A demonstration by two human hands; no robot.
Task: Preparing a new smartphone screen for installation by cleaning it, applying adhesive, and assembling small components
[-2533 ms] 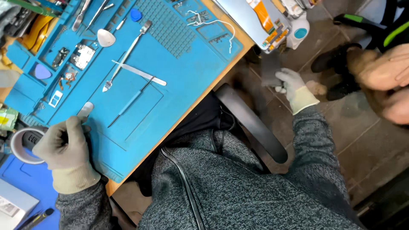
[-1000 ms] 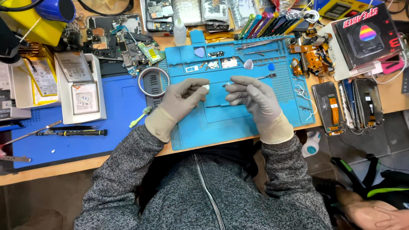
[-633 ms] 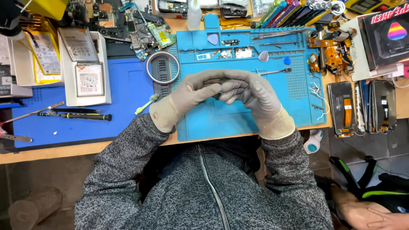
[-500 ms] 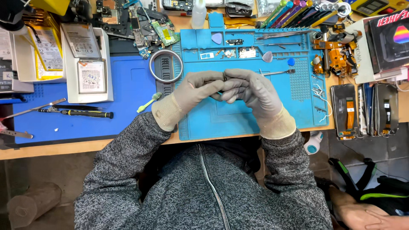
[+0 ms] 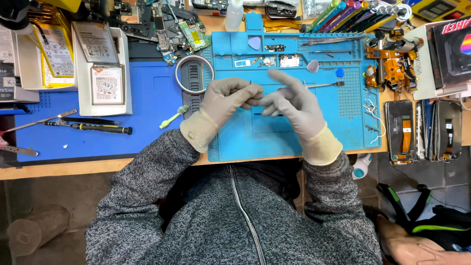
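Both my hands wear grey gloves and meet over the middle of the light blue work mat. My left hand is closed around a thin metal tool whose fine tip sticks up past the fingers. My right hand touches the left hand's fingertips with its thumb, while its index and middle fingers stretch out and apart. Whether a small part sits between the two hands is hidden by the fingers.
A tape ring, a green-handled brush and a black screwdriver lie to the left on a darker blue mat. White trays with batteries stand at the back left, opened phones at the right. Another person's hand shows at the lower right.
My right hand's fingers, folded over the left hand half a second ago, have spread out. Both hands stay together over the mat.
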